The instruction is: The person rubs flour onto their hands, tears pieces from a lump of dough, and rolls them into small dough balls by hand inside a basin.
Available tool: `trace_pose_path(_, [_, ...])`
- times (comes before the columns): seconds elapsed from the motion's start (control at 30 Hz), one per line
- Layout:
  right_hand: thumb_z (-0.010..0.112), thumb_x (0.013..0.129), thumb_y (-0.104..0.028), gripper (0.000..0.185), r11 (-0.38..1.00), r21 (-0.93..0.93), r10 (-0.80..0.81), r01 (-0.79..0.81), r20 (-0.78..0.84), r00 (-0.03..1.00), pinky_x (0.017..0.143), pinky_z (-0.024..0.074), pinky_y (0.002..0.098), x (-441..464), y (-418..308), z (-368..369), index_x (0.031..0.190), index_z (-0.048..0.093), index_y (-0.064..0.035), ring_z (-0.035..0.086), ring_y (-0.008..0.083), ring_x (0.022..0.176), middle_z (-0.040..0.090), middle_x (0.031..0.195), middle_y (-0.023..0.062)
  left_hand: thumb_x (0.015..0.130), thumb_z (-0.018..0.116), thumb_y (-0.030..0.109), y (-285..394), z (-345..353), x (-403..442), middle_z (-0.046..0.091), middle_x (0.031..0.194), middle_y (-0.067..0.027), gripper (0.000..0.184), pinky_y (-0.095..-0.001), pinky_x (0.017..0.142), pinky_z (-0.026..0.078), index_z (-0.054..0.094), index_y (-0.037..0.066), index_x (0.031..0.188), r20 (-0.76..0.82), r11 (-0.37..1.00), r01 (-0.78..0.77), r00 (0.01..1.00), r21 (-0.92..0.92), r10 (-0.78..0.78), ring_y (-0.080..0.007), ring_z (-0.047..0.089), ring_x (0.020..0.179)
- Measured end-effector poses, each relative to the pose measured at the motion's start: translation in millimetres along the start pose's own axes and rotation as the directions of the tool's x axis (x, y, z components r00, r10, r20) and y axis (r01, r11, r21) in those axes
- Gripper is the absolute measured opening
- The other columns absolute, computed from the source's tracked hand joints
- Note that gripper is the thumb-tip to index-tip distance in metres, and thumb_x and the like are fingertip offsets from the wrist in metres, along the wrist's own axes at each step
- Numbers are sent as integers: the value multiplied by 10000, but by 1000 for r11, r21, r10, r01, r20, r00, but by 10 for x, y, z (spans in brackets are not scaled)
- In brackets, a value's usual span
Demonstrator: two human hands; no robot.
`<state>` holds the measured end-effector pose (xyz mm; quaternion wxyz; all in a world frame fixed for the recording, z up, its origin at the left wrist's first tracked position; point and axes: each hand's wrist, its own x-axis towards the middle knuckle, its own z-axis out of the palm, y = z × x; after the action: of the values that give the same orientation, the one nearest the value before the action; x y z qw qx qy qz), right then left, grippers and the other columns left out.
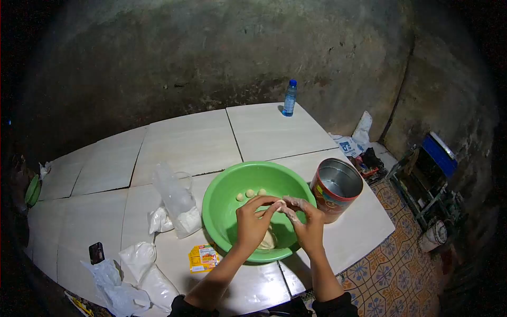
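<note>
Over a green basin, my left hand and my right hand meet at the fingertips. Between them they pinch a small piece of pale dough. Sticky dough or flour coats the fingers of my right hand. Inside the basin, three small dough balls lie toward the back, beyond my left hand. A larger lump of dough rests in the bottom of the basin, partly hidden by my left hand.
A large open tin stands right of the basin. To the left are bags of white powder, a plastic jug, a yellow packet and a phone. A blue-capped bottle stands at the tiled table's back.
</note>
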<state>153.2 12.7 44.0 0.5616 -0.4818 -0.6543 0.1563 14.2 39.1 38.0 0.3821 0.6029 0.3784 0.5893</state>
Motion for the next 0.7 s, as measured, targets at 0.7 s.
trace_pose_path(0.7, [654, 779, 39, 359, 992, -52, -118, 117, -7, 993, 811, 502, 314, 22, -25, -78, 1134, 601, 21, 665, 244, 946, 670, 1051, 162, 833, 664, 38, -27, -3, -11, 691, 984, -147, 195, -307, 745, 578, 689, -11, 1021, 75, 997, 66, 995, -31, -63, -157, 667, 839])
